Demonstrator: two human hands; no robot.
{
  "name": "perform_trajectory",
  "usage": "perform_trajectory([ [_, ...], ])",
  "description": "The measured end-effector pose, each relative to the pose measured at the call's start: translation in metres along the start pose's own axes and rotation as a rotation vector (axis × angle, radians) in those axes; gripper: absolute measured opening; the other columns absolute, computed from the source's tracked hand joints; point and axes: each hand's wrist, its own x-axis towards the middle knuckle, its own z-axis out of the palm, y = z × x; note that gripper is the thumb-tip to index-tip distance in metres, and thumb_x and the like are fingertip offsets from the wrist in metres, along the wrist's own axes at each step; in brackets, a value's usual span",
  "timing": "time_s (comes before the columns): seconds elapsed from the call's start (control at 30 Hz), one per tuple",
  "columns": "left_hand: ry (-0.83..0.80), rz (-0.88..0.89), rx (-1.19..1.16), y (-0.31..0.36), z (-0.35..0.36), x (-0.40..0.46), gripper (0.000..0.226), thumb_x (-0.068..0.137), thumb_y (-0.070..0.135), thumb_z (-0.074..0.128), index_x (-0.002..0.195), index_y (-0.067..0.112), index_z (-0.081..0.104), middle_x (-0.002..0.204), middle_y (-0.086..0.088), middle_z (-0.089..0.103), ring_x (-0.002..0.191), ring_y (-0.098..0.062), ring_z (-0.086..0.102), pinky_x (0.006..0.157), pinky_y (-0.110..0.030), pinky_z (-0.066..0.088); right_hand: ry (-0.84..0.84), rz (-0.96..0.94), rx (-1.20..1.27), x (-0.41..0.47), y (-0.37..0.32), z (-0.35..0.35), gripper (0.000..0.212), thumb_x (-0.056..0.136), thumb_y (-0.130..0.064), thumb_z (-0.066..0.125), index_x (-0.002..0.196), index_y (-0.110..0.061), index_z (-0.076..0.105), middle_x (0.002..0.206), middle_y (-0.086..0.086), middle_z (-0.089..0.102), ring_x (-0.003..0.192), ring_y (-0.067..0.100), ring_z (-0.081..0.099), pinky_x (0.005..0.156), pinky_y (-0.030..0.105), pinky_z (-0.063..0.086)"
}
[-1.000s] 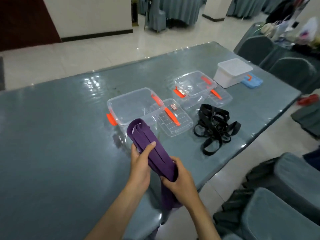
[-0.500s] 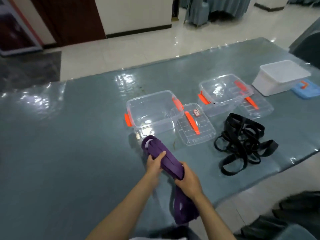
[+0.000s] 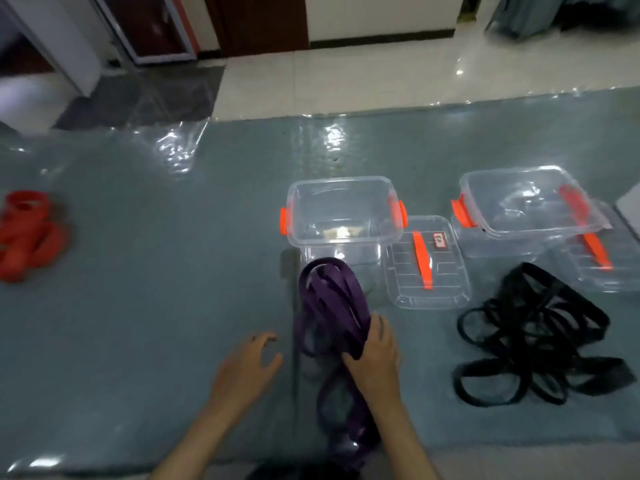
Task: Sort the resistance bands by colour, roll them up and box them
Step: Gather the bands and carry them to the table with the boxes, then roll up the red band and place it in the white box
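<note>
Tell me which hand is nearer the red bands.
Left. The left hand hovers open, closer to the red bands; the right hand grips the purple bands farther away.

Bare table [image 3: 156,289] between red bands [image 3: 27,233] and clear box [image 3: 341,211].

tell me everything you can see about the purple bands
The purple bands are flat, matte loops that look like rubber, bunched into a loose, unrolled bundle. It lies lengthwise on the grey-green table, its far end just in front of the open clear box, its near end trailing to the table edge. The right hand grips the bundle mid-length; the left hand is open beside it, not touching.
</note>
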Motion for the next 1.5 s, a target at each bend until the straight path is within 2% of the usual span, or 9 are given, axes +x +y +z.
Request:
perform_trajectory([
  [0.1,0.046,0.011,0.056,-0.012,-0.010,-0.022,0.041,0.102,0.039,0.064,0.142,0.030,0.059,0.140,0.004,0.060,0.128,-0.018,0.060,0.108,-0.033,0.046,0.080,-0.150,-0.101,-0.009,-0.017,0.005,0.099,0.092,-0.044,0.074,0.167,-0.018,0.014,0.173,0.013,0.012,0.160,0.035,0.015,0.127,0.054,0.022],
  [0.23,0.103,-0.016,0.100,-0.032,-0.026,-0.037,0.042,0.104,0.038,0.060,0.145,0.030,0.057,0.144,0.002,0.059,0.131,-0.020,0.058,0.109,-0.034,0.045,0.114,-0.360,-0.165,-0.023,-0.048,0.017,0.066,0.080,-0.031,0.086,0.141,-0.022,0.062,0.164,0.015,0.038,0.152,0.038,0.036,0.118,0.060,0.036],
  [0.33,0.163,-0.053,0.098,-0.056,-0.041,-0.047,0.043,0.105,0.035,0.059,0.147,0.028,0.056,0.145,-0.001,0.059,0.131,-0.023,0.057,0.109,-0.035,0.045,0.011,-0.468,-0.160,-0.034,-0.076,0.029,0.049,0.081,-0.021,0.084,0.129,-0.017,0.070,0.150,0.013,0.055,0.142,0.037,0.050,0.113,0.054,0.044],
  [0.4,0.202,-0.075,0.110,-0.076,-0.049,-0.055,0.042,0.106,0.035,0.058,0.147,0.027,0.057,0.143,-0.002,0.060,0.130,-0.025,0.058,0.108,-0.034,0.044,-0.016,-0.563,-0.170,-0.041,-0.093,0.041,0.042,0.075,-0.013,0.086,0.116,-0.014,0.075,0.129,0.010,0.068,0.122,0.036,0.065,0.098,0.049,0.055],
  [0.57,0.312,-0.130,0.073,-0.150,-0.076,-0.079,0.030,0.103,0.020,0.064,0.131,0.014,0.071,0.128,-0.011,0.070,0.120,-0.034,0.065,0.101,-0.043,0.051,-0.104,-0.704,-0.228,-0.073,-0.153,0.084,0.029,0.075,-0.008,0.078,0.104,-0.013,0.075,0.102,0.007,0.074,0.093,0.034,0.072,0.077,0.041,0.059],
  [0.8,0.418,-0.182,0.034,-0.303,-0.126,-0.115,0.024,0.092,0.016,0.073,0.115,0.014,0.077,0.114,-0.008,0.074,0.107,-0.035,0.068,0.090,-0.044,0.054,-0.192,-0.767,-0.282,-0.139,-0.266,0.179,0.023,0.095,-0.019,0.065,0.115,-0.014,0.074,0.115,0.008,0.074,0.106,0.032,0.069,0.090,0.042,0.055],
  [1.0,0.513,-0.283,0.052,-0.414,-0.165,-0.161,0.034,0.098,0.026,0.065,0.131,0.018,0.069,0.126,-0.001,0.070,0.116,-0.030,0.064,0.090,-0.043,0.051,-0.268,-0.924,-0.333,-0.187,-0.371,0.258,0.022,0.099,-0.019,0.062,0.117,-0.014,0.073,0.117,0.006,0.073,0.109,0.030,0.068,0.093,0.041,0.053],
  [1.23,0.602,-0.426,0.005,-0.502,-0.202,-0.194,0.024,0.102,0.026,0.062,0.123,0.023,0.072,0.121,0.005,0.069,0.112,-0.023,0.063,0.087,-0.038,0.048,-0.355,-1.095,-0.349,-0.214,-0.463,0.332,0.021,0.103,-0.026,0.061,0.113,-0.013,0.073,0.117,0.004,0.074,0.110,0.027,0.068,0.094,0.038,0.050],
  [1.5,0.643,-0.436,0.001,-0.577,-0.245,-0.173,0.016,0.085,0.015,0.084,0.100,0.016,0.078,0.097,-0.002,0.076,0.085,-0.032,0.071,0.065,-0.040,0.054,-0.419,-1.086,-0.347,-0.202,-0.543,0.396,0.017,0.099,-0.022,0.066,0.108,-0.010,0.075,0.110,0.007,0.076,0.102,0.031,0.071,0.092,0.043,0.054],
])
